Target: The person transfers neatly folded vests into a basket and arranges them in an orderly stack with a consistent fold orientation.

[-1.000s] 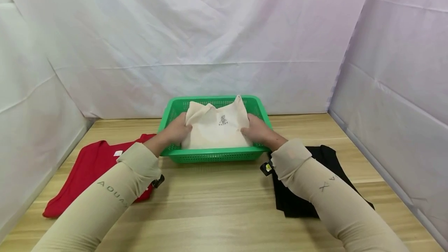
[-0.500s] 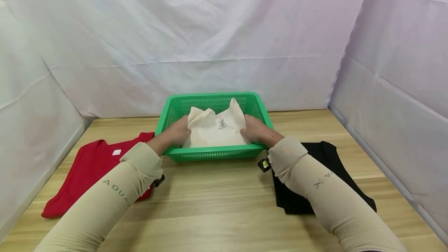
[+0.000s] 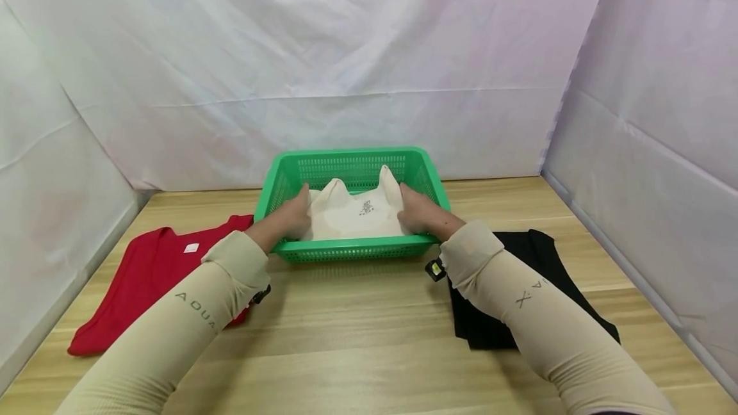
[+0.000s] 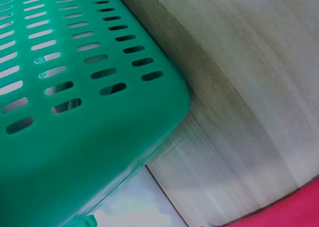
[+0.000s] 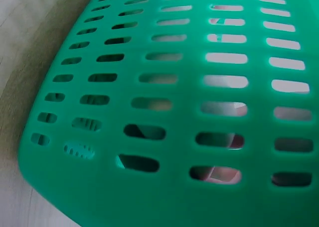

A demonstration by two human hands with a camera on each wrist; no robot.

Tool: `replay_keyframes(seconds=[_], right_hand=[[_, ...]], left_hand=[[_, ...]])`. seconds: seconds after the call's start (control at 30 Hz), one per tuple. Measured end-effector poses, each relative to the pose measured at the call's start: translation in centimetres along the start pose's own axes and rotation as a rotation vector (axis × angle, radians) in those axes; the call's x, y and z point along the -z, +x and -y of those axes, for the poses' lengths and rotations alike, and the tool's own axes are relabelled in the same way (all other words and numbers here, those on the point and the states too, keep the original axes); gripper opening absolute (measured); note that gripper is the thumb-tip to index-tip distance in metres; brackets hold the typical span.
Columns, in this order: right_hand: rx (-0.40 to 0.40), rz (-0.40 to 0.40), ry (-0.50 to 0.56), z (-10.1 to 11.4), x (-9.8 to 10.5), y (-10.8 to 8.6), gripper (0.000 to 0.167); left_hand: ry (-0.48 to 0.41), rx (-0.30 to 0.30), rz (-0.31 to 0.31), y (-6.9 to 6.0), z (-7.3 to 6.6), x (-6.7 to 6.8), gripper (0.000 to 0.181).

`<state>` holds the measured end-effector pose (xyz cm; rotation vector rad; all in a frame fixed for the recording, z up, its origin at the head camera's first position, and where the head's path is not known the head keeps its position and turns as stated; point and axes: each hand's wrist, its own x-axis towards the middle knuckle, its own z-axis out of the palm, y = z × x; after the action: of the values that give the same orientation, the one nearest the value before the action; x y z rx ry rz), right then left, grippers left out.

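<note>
A cream cloth with a small dark print [image 3: 357,213] lies inside the green basket [image 3: 357,248], its upper edge rising in two peaks. My left hand [image 3: 296,215] grips the cloth's left side, and my right hand [image 3: 418,210] grips its right side. Both hands are inside the basket, with the fingertips partly hidden by cloth. Up close, the basket's slotted wall fills much of the left wrist view [image 4: 89,127] and nearly all of the right wrist view [image 5: 99,187]; skin shows through some slots in the right one.
A folded red garment [image 3: 152,274] with a white label lies on the wooden table [image 3: 346,351] at the left, partly under my left arm. A folded black garment [image 3: 536,261] lies at the right, partly under my right arm. White curtains [image 3: 346,69] stand behind and at both sides.
The cream cloth has come down lower into the basket, its left peak shifting inward. Both hands have sunk slightly with it and keep their grip.
</note>
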<state>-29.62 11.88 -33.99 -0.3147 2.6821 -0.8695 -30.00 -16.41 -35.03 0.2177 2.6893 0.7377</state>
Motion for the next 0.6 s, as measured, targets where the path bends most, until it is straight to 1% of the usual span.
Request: replay_keyframes(seconds=[0.07,0.13,0.23,0.3,0.4,0.5,0.57,0.6], right_hand=[[-0.01,0.009,0.008,0.0,-0.1,0.0,0.074],[-0.008,0.014,0.015,0.0,-0.1,-0.1,0.077],[0.001,0.022,0.027,0.0,-0.1,0.0,0.081],[-0.003,0.034,0.023,-0.1,-0.1,0.0,0.083],[-0.015,0.047,0.003,-0.1,-0.1,0.1,0.086],[-0.017,0.033,-0.024,-0.1,0.1,0.1,0.086],[-0.009,0.008,-0.066,-0.1,0.1,0.0,0.083],[-0.002,-0.003,-0.083,-0.2,0.2,-0.1,0.08]], left_hand=[[0.013,0.015,-0.001,0.0,0.0,0.0,0.077],[0.044,0.022,-0.014,0.0,-0.1,0.0,0.079],[0.092,0.028,-0.042,-0.3,-0.2,-0.1,0.081],[0.131,0.02,-0.071,-0.6,-0.4,-0.2,0.081],[0.197,-0.02,-0.127,-1.0,-0.7,-0.4,0.072],[0.263,-0.089,-0.182,-1.2,-1.2,-0.3,0.058],[0.287,-0.141,-0.198,-1.3,-1.5,-0.3,0.049],[0.293,-0.166,-0.193,-1.3,-1.7,-0.3,0.047]])
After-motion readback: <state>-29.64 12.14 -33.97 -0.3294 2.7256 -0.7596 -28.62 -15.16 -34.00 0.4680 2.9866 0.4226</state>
